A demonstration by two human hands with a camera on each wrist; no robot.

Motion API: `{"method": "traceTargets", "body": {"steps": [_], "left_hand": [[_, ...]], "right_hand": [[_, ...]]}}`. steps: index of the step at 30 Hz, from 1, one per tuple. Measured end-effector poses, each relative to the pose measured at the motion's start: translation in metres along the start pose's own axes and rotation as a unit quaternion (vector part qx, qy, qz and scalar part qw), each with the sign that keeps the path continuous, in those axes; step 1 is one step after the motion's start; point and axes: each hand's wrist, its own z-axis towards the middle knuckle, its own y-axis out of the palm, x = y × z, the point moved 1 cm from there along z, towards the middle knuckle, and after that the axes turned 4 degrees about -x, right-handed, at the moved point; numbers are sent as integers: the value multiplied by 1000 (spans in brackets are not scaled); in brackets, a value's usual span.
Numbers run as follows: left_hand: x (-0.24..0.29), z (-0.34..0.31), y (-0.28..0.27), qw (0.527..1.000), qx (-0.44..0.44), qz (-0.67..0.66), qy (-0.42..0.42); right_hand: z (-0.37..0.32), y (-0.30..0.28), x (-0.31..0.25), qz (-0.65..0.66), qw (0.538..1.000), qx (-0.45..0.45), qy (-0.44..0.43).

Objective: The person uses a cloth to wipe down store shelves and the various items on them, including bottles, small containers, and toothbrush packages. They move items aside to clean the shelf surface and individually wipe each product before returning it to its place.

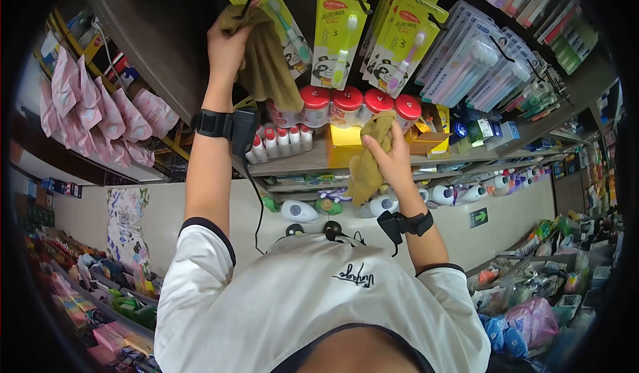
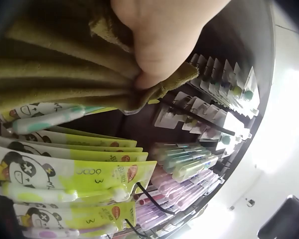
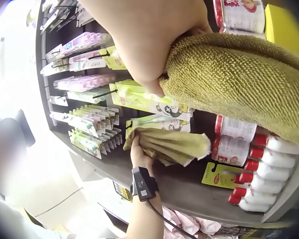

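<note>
My left hand (image 1: 226,45) pinches the top of an olive cloth (image 1: 269,66), beside a black hook that holds a yellow-green toothbrush pack (image 1: 287,26). Close up in the left wrist view, the thumb of that hand (image 2: 162,40) presses the gathered cloth (image 2: 60,64) at the hook. Lower and to the right, a second olive cloth (image 1: 367,173) hangs bunched in my right hand (image 1: 394,160), in front of the shelf. The right wrist view shows this hand (image 3: 149,40) gripping the thick folded cloth (image 3: 239,79), with fingertips partly hidden.
More toothbrush packs (image 1: 341,33) hang on hooks to the right. Red-lidded jars (image 1: 346,103), small red-capped bottles (image 1: 283,140) and a yellow box (image 1: 343,148) stand on the shelf below. Pink bags (image 1: 86,100) hang at the left. Bottles (image 1: 299,211) stand lower down.
</note>
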Motion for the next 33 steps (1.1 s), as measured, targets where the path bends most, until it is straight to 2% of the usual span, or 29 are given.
{"method": "traceTargets", "body": {"steps": [4, 8, 13, 16, 19, 21, 23, 25, 26, 27, 28, 29, 31, 32, 33], "left_hand": [[2, -1, -1, 999, -31, -30, -25], [-8, -3, -1, 999, -22, -17, -21], [-13, -14, -4, 997, -29, 67, -37], [-42, -41, -9, 997, -38, 57, -23], [-51, -78, -17, 996, 6, 10, -93], [-43, -98, -18, 995, 20, 27, -98], [-40, -110, -13, 993, 39, 45, -104], [-35, -119, -4, 969, 19, 248, 5], [-30, -122, 6, 970, -16, 242, 1], [-31, -124, 14, 950, -42, 302, 63], [-28, -126, 24, 941, -84, 320, 70], [-26, -126, 32, 930, -125, 337, 76], [-41, -127, 44, 920, -182, 337, 82], [-46, -129, 47, 908, -203, 364, 47], [-49, -130, 47, 908, -204, 364, 46]], "right_hand": [[-9, -1, 18, -9, 1000, -10, 19], [-15, -3, 32, 11, 999, -10, 39], [-19, -2, 35, 6, 999, -4, 50], [-22, -2, 42, -10, 998, 0, 61], [-20, -7, 41, -24, 998, 5, 66], [-17, -8, 33, -38, 997, -5, 74], [-7, -2, 24, -115, 993, 21, 12], [5, 9, 26, -108, 994, 16, -2], [12, 17, 25, -105, 994, 21, 2], [19, 26, 22, -103, 994, 26, 7], [26, 35, 14, -200, 977, 46, -63], [33, 45, 6, -199, 977, 44, -61], [47, 64, -5, -352, 932, -11, -87], [53, 71, 4, -353, 932, -12, -86], [60, 79, 20, -397, 913, -14, -95]]}}
